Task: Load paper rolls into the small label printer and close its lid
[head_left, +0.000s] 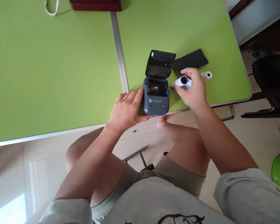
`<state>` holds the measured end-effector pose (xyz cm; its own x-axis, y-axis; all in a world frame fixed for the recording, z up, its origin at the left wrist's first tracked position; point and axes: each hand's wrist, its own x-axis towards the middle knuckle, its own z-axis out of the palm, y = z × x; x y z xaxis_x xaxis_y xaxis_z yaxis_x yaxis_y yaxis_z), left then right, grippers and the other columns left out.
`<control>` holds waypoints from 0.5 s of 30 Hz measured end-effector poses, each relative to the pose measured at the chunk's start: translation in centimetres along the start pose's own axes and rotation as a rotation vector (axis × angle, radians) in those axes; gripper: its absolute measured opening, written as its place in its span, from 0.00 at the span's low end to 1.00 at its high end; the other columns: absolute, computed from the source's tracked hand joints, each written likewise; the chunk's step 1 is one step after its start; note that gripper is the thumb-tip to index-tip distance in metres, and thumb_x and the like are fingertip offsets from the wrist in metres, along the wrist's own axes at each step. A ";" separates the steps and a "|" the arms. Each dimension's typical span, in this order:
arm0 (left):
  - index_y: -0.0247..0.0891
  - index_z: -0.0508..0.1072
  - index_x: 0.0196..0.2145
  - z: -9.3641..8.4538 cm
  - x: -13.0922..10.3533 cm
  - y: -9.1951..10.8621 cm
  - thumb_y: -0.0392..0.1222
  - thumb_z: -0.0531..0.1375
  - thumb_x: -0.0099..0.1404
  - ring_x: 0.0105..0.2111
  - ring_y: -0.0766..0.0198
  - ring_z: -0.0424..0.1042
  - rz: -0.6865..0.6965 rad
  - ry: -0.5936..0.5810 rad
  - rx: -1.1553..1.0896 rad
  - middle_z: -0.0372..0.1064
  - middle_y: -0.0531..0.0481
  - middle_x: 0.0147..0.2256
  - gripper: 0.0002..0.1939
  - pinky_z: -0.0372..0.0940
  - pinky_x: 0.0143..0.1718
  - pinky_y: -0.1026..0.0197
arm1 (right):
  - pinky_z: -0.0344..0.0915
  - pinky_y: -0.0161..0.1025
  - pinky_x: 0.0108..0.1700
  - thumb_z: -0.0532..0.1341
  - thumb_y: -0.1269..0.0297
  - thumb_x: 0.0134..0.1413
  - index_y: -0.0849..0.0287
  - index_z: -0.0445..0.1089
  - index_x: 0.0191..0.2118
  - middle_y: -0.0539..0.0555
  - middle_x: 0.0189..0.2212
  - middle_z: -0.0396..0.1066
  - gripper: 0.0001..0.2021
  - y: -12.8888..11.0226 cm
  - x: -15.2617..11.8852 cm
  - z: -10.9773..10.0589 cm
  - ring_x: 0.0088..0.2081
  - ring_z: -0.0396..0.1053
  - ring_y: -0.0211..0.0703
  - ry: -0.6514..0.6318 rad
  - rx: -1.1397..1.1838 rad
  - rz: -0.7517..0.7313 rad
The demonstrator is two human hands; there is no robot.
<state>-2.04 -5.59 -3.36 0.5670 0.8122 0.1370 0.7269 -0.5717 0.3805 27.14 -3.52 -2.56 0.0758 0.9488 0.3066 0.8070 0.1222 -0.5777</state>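
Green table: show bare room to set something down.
Bare: green table left of the metal strip, nearer than the maroon object; also beyond the phone. Crowded: around the left hand, open device, right hand and white rolls.

- The printer (156, 107) is set at the near edge of the table (49, 71), right of the dividing strip (119, 46).
- Its lid (160, 65) is raised at the back.
- The left hand (127, 107) is laid against its left side.
- Right of it, a roll (177, 82) is held in the right hand (196, 88).
- The phone (190, 60) is placed behind that hand.
- A second roll (204, 75) is seen right of it, toward the near right corner.
- A chair (270, 73) is placed beyond the right edge.
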 end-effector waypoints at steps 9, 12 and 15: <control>0.26 0.58 0.72 -0.2 0.0 0.3 0.70 0.63 0.66 0.62 0.39 0.72 0.000 -0.022 0.013 0.70 0.27 0.63 0.52 0.63 0.63 0.45 | 0.69 0.61 0.62 0.66 0.65 0.56 0.46 0.72 0.48 0.55 0.51 0.79 0.14 -7.9 -0.3 -1.7 0.55 0.75 0.60 -0.145 0.066 -0.220; 0.26 0.58 0.72 -0.2 0.0 0.3 0.70 0.61 0.67 0.61 0.39 0.73 -0.002 -0.019 0.014 0.71 0.27 0.62 0.52 0.63 0.63 0.44 | 0.67 0.63 0.64 0.68 0.67 0.53 0.46 0.72 0.52 0.55 0.54 0.79 0.19 -7.9 0.6 -0.7 0.57 0.74 0.63 -0.259 -0.001 -0.201; 0.25 0.58 0.72 -0.1 0.0 0.3 0.70 0.61 0.67 0.61 0.39 0.73 0.005 -0.024 0.019 0.71 0.28 0.62 0.52 0.63 0.63 0.44 | 0.67 0.63 0.61 0.68 0.68 0.52 0.47 0.72 0.48 0.53 0.49 0.81 0.17 -7.3 1.2 0.1 0.53 0.76 0.61 -0.273 -0.044 -0.170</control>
<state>-1.87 -5.74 -3.13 0.5797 0.8064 0.1169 0.7309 -0.5780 0.3628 21.27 -3.25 1.96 -0.2171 0.9598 0.1781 0.8199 0.2783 -0.5002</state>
